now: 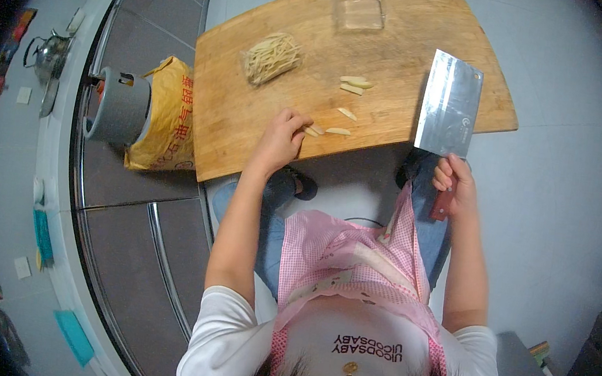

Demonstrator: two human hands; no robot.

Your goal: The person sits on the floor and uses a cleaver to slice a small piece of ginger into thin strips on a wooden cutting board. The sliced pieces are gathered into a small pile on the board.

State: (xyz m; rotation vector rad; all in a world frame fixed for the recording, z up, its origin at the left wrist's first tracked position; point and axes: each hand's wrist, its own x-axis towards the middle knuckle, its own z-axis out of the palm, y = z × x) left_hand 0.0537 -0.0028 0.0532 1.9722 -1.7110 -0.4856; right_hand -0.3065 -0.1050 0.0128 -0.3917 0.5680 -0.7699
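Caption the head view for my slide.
Left fingers touch pale slender strips on a brown wooden board; right fingers hold a broad, red-handled steel cleaver.

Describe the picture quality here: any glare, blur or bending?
Head view: fisheye bending curves the countertop and the far edge of the wooden board, with black corners; head view: the cleaver blade shows bright, pale reflections; head view: the light looks fairly even, and the pile of pale strips shows no strong blur.
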